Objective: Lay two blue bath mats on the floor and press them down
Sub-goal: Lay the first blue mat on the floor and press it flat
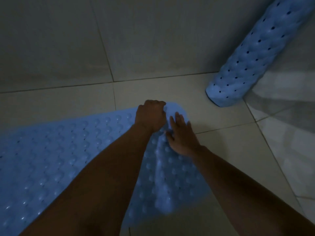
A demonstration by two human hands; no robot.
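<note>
Dim bluish room light, soft grainy detail, motion blur low left, wide-angle bending at edges, faint glints

This looks like a bathroom or shower room in a home, dimly lit. Large pale glazed tiles cover the floor (pixel 153 92), with thin dark grout lines, and the same kind of tile runs up the wall (pixel 136 31). A bumpy blue bath mat (pixel 51 159) lies on the floor, and a rolled mat (pixel 255 53) leans in the corner.
</note>
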